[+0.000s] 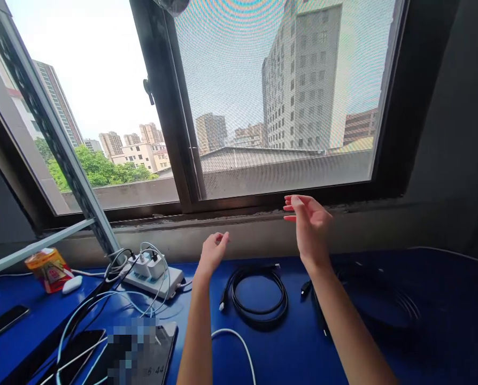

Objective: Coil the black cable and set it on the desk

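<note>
My left hand (213,252) hovers above the blue tabletop (199,342), its fingers loosely bent and apart, with nothing visible in it. My right hand (311,224) is raised in front of the window's lower frame, fingers spread and empty. Between and below the hands lies a coiled black cable (259,310) with a plug at each end. Under my right forearm sits another black cable (305,289), partly hidden by the arm. Neither hand touches a cable.
At left, a white power strip (162,283) holds chargers with tangled wires. A phone (159,353) with a blurred patch, another dark phone (4,323), an orange-red pack (49,270) and a white case (72,284) lie nearby. A metal post (68,155) stands before the window (279,107).
</note>
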`<state>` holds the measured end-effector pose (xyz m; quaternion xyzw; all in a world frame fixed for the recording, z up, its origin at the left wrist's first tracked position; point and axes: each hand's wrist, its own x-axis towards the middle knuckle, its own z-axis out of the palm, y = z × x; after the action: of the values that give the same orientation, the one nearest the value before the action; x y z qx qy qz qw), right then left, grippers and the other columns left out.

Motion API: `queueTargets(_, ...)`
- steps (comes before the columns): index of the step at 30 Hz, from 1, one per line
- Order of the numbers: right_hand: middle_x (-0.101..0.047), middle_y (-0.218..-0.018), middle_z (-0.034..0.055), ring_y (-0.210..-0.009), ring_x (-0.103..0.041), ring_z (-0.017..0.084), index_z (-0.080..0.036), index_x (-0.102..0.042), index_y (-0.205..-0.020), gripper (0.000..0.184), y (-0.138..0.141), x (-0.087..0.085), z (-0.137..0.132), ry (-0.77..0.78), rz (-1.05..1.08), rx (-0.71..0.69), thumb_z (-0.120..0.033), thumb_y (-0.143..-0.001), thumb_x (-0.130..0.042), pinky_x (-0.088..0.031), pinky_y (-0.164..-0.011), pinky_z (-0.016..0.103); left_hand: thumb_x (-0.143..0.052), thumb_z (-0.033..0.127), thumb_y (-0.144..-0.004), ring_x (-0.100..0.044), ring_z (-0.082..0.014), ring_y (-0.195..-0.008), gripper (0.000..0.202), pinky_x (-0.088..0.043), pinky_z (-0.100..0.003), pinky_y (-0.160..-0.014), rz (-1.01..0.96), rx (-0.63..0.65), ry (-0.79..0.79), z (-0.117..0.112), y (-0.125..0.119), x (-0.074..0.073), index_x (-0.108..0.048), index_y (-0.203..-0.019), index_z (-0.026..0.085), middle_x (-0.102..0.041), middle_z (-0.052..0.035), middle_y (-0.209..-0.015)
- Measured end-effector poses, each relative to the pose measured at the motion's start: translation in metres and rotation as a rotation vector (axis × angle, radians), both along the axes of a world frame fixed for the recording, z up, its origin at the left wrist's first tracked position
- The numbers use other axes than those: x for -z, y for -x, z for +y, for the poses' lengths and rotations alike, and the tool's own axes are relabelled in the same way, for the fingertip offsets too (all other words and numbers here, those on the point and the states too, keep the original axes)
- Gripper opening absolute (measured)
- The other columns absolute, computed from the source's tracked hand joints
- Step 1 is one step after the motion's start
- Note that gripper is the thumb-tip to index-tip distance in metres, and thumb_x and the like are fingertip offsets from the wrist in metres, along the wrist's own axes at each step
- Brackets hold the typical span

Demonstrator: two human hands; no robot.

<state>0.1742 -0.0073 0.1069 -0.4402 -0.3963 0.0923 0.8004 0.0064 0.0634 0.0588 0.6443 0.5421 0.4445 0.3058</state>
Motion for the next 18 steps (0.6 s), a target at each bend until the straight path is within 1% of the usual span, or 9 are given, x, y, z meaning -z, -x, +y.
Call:
queueTargets(2, -0.06, -0.061, 0.0029, -0.057, -0.056, 0.014, -0.018, -0.059, -0.059, 0.032, 0.002, -0.007, -0.008, -0.1, 0.116, -0.017, -0.049, -0.064, -0.051, -0.042, -0.04, 0.022, -0.053, 0.05, -0.077, -0.055, -0.014, -0.058, 0.038, -0.045, -0.027, -0.059, -0.173, 0.029, -0.085, -0.009, 0.0, -0.014, -0.054, -0.058, 0.018, -0.058, -0.003, -0.065)
queueTargets(3, -0.057, -0.056, 0.0017, -0.053, -0.053, 0.012, -0.019, -0.057, -0.054, 0.029, 0.003, -0.011, -0.012, -0.156, 0.19, -0.039, -0.047, -0.061, -0.054, -0.038, -0.036, 0.02, -0.05, 0.055, -0.076, -0.053, -0.0122, -0.056, 0.043, -0.044, -0.026, -0.058, -0.253, 0.038, -0.136, -0.014, 0.0, -0.021, -0.051, -0.055, 0.018, -0.056, -0.0021, -0.062)
queueTargets(5, -0.049, -0.047, -0.0012, -0.045, -0.046, 0.009, -0.02, -0.05, -0.045, 0.027, 0.005, -0.02, -0.023, -0.248, 0.32, -0.095, -0.044, -0.056, -0.055, -0.032, -0.032, 0.018, -0.045, 0.062, -0.077, -0.047, -0.0085, -0.051, 0.054, -0.043, -0.022, -0.056, -0.43, 0.047, -0.254, -0.026, -0.001, -0.034, -0.034, -0.046, 0.019, -0.044, 0.0012, -0.052)
queueTargets(6, -0.045, -0.043, -0.0026, -0.042, -0.043, 0.008, -0.02, -0.047, -0.042, 0.027, 0.006, -0.024, -0.028, -0.281, 0.371, -0.124, -0.044, -0.054, -0.054, -0.029, -0.031, 0.017, -0.045, 0.063, -0.077, -0.042, -0.0067, -0.046, 0.059, -0.041, -0.02, -0.052, -0.552, 0.069, -0.313, -0.031, -0.001, -0.039, -0.025, -0.043, 0.019, -0.035, 0.0031, -0.046)
queueTargets(8, -0.035, -0.036, -0.0054, -0.035, -0.034, 0.005, -0.021, -0.04, -0.037, 0.026, 0.005, -0.031, -0.037, -0.327, 0.444, -0.177, -0.041, -0.049, -0.052, -0.025, -0.03, 0.017, -0.055, 0.055, -0.076, -0.029, -0.0041, -0.037, 0.065, -0.031, -0.017, -0.04, -0.895, 0.212, -0.374, -0.043, 0.0, -0.049, -0.015, -0.04, 0.017, -0.021, 0.0054, -0.039)
queueTargets(10, -0.027, -0.032, -0.0074, -0.03, -0.027, 0.003, -0.022, -0.036, -0.034, 0.025, 0.003, -0.036, -0.045, -0.36, 0.493, -0.201, -0.038, -0.046, -0.05, -0.021, -0.028, 0.017, -0.055, 0.042, -0.081, -0.02, -0.0028, -0.031, 0.067, -0.023, -0.017, -0.034, -1.148, 0.333, -0.331, -0.051, 0.001, -0.057, -0.01, -0.038, 0.016, -0.014, 0.006, -0.036)
queueTargets(12, -0.022, -0.029, -0.0082, -0.026, -0.022, 0.002, -0.022, -0.032, -0.032, 0.026, 0.0, -0.038, -0.05, -0.386, 0.514, -0.195, -0.037, -0.043, -0.049, -0.017, -0.027, 0.018, -0.045, 0.031, -0.088, -0.014, -0.0027, -0.028, 0.066, -0.021, -0.017, -0.032, -1.306, 0.37, -0.258, -0.058, 0.002, -0.063, -0.006, -0.037, 0.015, -0.008, 0.0059, -0.035)
queueTargets(15, -0.017, -0.027, -0.0079, -0.024, -0.018, 0.002, -0.021, -0.027, -0.031, 0.026, -0.003, -0.04, -0.055, -0.385, 0.546, -0.186, -0.035, -0.044, -0.045, -0.013, -0.026, 0.019, -0.033, 0.024, -0.093, -0.011, -0.0028, -0.027, 0.063, -0.02, -0.016, -0.031, -1.446, 0.37, -0.2, -0.063, 0.0, -0.069, -0.002, -0.039, 0.016, -0.003, 0.0057, -0.035)
queueTargets(18, -0.014, -0.028, -0.0058, -0.023, -0.016, 0.003, -0.019, -0.024, -0.032, 0.028, -0.002, -0.044, -0.058, -0.336, 0.687, -0.202, -0.028, -0.053, -0.039, -0.012, -0.027, 0.019, -0.026, 0.022, -0.094, -0.01, -0.003, -0.025, 0.061, -0.018, -0.015, -0.03, -1.505, 0.359, -0.153, -0.067, -0.004, -0.071, -0.001, -0.04, 0.016, -0.002, 0.0054, -0.035)
